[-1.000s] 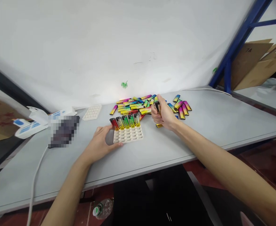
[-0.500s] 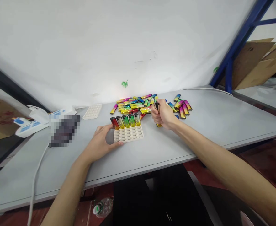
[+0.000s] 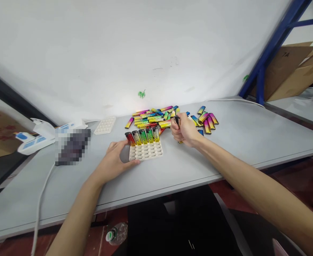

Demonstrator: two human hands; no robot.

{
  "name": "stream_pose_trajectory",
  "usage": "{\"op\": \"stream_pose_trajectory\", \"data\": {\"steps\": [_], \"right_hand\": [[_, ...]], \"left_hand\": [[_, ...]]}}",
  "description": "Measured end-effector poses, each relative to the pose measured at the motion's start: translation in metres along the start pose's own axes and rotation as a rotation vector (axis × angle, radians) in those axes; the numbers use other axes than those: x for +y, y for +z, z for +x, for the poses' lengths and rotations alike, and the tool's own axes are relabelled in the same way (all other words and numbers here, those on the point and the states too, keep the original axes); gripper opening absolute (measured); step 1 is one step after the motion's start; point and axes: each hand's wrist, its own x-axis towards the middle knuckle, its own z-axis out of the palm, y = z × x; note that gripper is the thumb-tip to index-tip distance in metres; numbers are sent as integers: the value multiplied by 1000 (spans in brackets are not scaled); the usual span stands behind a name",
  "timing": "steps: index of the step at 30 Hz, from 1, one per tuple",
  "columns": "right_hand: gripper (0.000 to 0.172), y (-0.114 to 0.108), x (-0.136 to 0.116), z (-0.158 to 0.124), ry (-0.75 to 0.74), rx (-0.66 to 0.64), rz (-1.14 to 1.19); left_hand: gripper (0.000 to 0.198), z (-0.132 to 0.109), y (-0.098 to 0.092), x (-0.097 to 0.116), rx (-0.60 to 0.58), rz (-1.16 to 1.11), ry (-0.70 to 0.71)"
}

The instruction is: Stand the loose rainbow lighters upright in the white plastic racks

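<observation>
Grey table (image 3: 188,163): my right hand (image 3: 184,131) clamps a mostly hidden lighter (image 3: 177,120), screening the far pile (image 3: 149,119); my left hand (image 3: 113,160), fingers spread, touches the tray (image 3: 146,153).

Glossy transl. plastic lighters (image 3: 143,137), loose pieces (image 3: 155,119) w/ shiny metallic finish, matt plastic-look tray (image 3: 146,152), cardbd boxes (image 3: 287,67).

A grey table (image 3: 199,156) bears a white tray (image 3: 146,153), scattered metallic pieces (image 3: 148,120), a power strip (image 3: 38,142).

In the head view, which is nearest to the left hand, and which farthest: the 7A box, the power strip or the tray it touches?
1. Tray: right against the left hand.
2. Power strip: off left.
3. 7A box: far right.
</observation>
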Motion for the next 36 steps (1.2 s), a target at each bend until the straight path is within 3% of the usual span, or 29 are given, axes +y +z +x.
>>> {"op": "stream_pose_trajectory", "data": {"steps": [8,11,15,20,26,36], "right_hand": [[54,0,3,0,32,-52,4],[49,-3,5,4,-76,-29,-29],[34,-3,3,0,-335,-36,-318],[27,31,0,-22,-508,-201,-481],[13,77,13,-17,-673,-191,-749],[15,88,40,-4,-655,-136,-1054]], "left_hand": [[83,0,1,0,-2,-6,7],[85,0,1,0,3,-18,1],[84,0,1,1,3,-23,4],[77,-1,2,2,26,-25,46],[73,-1,3,3,21,-32,17],[65,1,5,4,22,-32,71]]}}
